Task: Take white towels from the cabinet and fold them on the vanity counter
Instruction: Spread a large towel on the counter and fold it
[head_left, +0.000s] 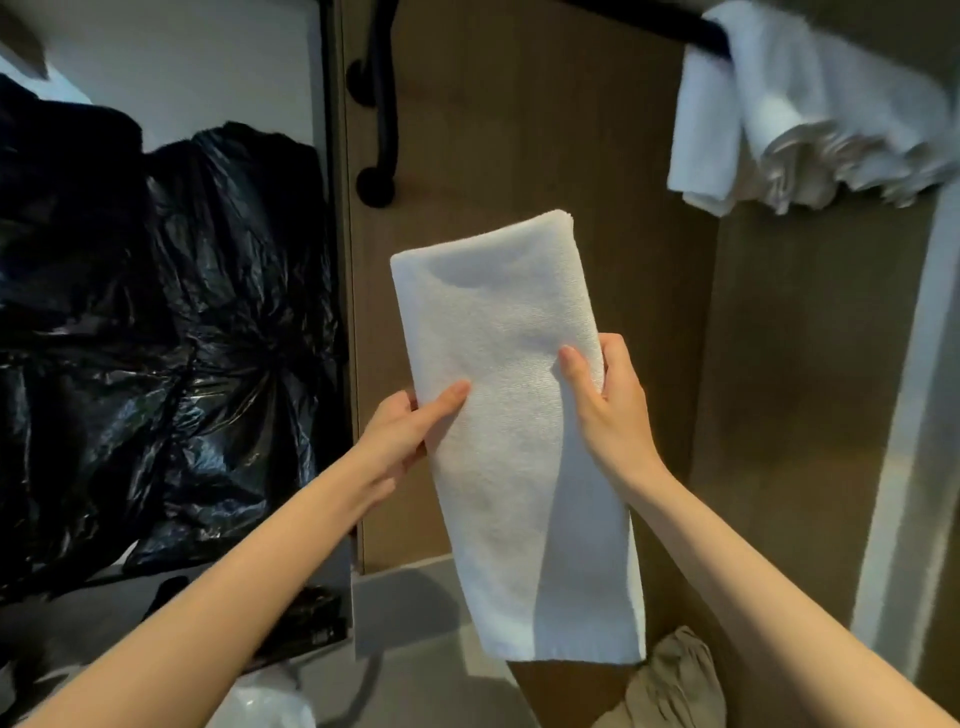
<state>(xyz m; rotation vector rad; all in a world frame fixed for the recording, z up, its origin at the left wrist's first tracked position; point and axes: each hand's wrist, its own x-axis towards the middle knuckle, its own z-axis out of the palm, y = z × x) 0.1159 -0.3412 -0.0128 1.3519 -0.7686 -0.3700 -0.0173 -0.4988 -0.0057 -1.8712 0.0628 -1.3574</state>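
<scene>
— Forearms sit nearest the lens, both bare; why reach so far out?

— So that my left forearm (234, 571) and right forearm (753, 561) hold the white towel (511, 483) hanging free in front of the wooden cabinet door (519, 130), touching nothing below.

— And the grip?

— My left hand (400, 436) pinches the towel's left edge, with the thumb (447, 400) across the front and the fingers hidden behind. My right hand (608, 410) clamps the right edge the same way, its thumb (576, 374) on the face and its fingers curled round the back. Two grips at mid-height stop the folded layers sliding apart, I think. The lower half simply dangles.

— Where are the others?

— One heap of white towels (810, 114) sits up and to the right of that door. Black bags (171, 322) are piled to the left of the door, past its black handle (376, 104).

— How far along are you?

— Early, I judge. This towel is out and lies in a long fold, but no vanity counter shows, so the folding there is not yet done. It's limp cloth, so I'd carry it by both edges.
</scene>
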